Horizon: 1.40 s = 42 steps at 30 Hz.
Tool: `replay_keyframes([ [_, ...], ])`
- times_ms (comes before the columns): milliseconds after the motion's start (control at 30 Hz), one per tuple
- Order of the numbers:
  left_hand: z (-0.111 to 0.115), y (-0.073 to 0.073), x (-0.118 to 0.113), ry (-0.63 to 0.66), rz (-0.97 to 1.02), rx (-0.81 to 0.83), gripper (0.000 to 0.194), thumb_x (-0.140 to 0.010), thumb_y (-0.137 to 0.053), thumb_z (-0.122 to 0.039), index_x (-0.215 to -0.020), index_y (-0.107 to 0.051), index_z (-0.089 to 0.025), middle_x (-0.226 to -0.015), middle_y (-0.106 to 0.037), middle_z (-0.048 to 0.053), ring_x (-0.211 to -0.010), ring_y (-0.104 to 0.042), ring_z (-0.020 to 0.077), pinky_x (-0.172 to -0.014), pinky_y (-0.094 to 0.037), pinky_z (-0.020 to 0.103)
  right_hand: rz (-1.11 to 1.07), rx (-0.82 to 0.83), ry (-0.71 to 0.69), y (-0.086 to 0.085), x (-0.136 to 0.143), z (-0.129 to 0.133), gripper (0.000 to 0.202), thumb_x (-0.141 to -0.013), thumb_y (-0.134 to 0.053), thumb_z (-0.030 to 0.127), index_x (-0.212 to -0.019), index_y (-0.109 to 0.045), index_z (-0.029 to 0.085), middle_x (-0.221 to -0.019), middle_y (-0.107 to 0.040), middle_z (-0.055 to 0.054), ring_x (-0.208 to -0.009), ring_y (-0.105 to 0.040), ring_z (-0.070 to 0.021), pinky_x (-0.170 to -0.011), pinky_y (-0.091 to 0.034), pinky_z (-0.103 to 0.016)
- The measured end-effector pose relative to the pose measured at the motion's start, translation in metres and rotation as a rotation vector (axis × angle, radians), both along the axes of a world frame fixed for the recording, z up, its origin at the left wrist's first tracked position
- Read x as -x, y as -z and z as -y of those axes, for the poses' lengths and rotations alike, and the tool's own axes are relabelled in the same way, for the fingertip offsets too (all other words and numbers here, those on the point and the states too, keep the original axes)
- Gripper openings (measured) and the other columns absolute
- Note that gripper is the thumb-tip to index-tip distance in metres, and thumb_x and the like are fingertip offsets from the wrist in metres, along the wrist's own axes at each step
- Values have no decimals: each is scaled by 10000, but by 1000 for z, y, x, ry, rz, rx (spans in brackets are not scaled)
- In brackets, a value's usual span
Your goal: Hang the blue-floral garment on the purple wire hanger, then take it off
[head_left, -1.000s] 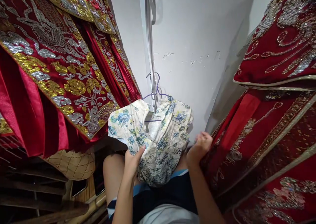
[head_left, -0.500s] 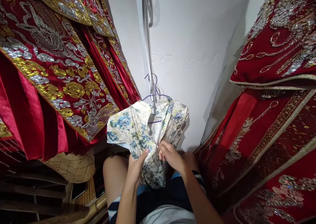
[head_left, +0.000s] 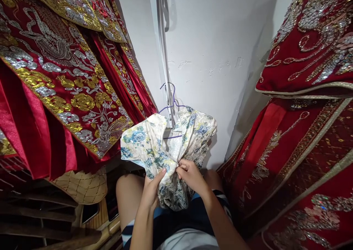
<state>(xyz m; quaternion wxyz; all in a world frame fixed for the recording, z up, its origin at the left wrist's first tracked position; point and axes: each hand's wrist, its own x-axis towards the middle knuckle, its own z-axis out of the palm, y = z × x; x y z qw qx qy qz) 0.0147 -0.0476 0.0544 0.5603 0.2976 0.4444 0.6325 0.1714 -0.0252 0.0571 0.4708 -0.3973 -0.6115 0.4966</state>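
A white blouse (head_left: 149,139) with blue, green and yellow flowers hangs in front of me on a purple wire hanger (head_left: 174,99). Its neckline gapes in a V, and the hanger's lower bar shows through it. My left hand (head_left: 154,185) grips the blouse's lower left side, thumb lying on top of the cloth and fingers behind it. At the bottom of the V, my right hand (head_left: 190,172) pinches the front edge between thumb and fingers. Whatever fastening may be under those fingertips is hidden. Below the hands the hem bunches above my lap.
A metal pole (head_left: 162,47) stands against the white wall (head_left: 209,29) behind the hanger. Red embroidered garments hang on the left (head_left: 82,92) and beaded red ones on the right (head_left: 303,70). Low at left are a slatted wooden seat (head_left: 104,228) and a phone (head_left: 89,212).
The right half of the blouse has spread a little outward to the right. My right hand has shifted slightly along the front edge; the left keeps its grip.
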Motion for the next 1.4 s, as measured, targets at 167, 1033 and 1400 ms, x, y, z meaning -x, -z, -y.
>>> replay_keyframes([
  [167,-2,1,0,-96,-51,1,523,-600,-903,-321,-1069,-689,-238,-1091,-744,128,-1247,-610,368,-1057,-499,489,1,-107,80,3,-6,0,283,-772,-490,209,-560,-304,220,-545,-258,54,-536,-257,-104,-519,-179,-275],
  [1033,1,42,-37,-156,-818,-677,80,-926,-572,-210,-930,-651,-196,-846,-636,38,-797,-611,177,-733,-475,268,228,-391,140,4,-8,-9,200,-740,-506,177,-588,-378,206,-545,-317,63,-525,-307,-98,-518,-231,-256],
  [1400,11,28,-23,24,-923,-716,84,-933,-586,-183,-868,-641,-184,-778,-612,19,-736,-577,145,-675,-444,222,453,-939,282,-56,-33,-85,177,-756,-486,109,-621,-434,211,-585,-415,37,-565,-410,-122,-580,-273,-261],
])
